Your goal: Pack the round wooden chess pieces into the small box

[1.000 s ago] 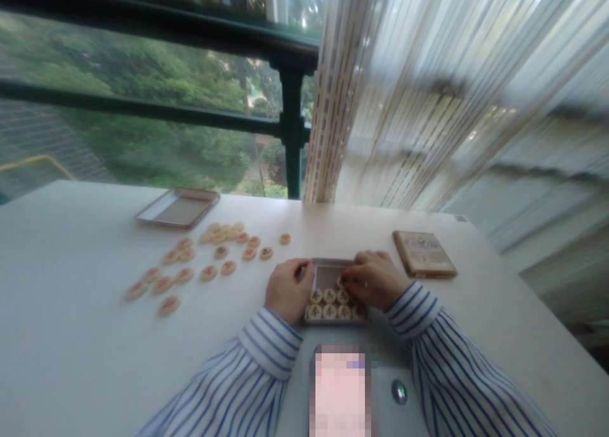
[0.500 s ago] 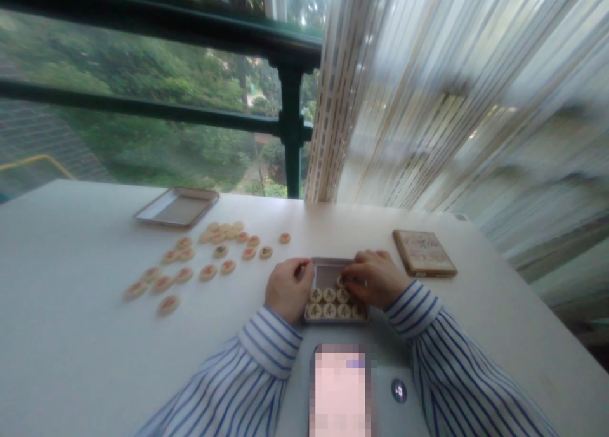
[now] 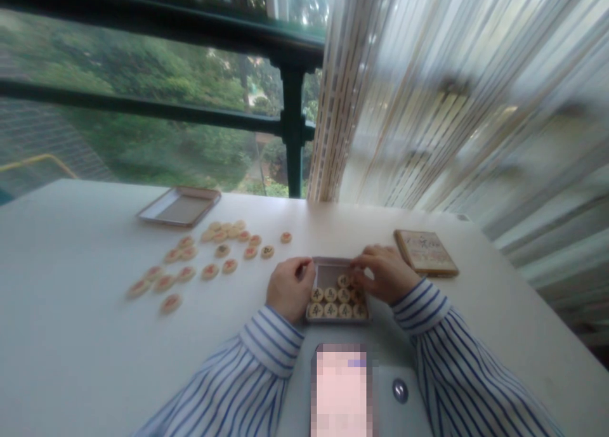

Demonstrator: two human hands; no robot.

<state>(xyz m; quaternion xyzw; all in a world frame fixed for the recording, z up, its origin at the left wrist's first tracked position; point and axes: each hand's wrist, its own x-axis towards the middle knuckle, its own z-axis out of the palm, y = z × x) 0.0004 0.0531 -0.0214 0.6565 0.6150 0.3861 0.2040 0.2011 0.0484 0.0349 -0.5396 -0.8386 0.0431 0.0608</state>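
Note:
In front of me a shallow box (image 3: pixel 333 266) holds rows of round Chinese chess pieces (image 3: pixel 330 309) with black characters. The two near rows are filled across, and a single piece (image 3: pixel 344 281) lies in the row beyond, toward the right wall. The bare grey bottom of the box shows at its far left. My left hand (image 3: pixel 291 289) is closed with curled fingers at the box's left wall. Over the right wall, my right hand (image 3: pixel 386 273) has thumb and fingers apart, its fingertips close beside the single piece and holding nothing visible.
Several loose chess pieces (image 3: pixel 185 273), mostly with red characters, are spread over the table's left side. Behind them lies a tray-like lid (image 3: pixel 181 207). A flat patterned box (image 3: pixel 425 253) is at the right. A phone (image 3: pixel 339 392) and a grey object with an oval badge (image 3: pixel 400 391) are nearest me.
My right hand has drawn back slightly to the right and let go of the chess piece, which now shows its face in the third row. My left hand stays at the box.

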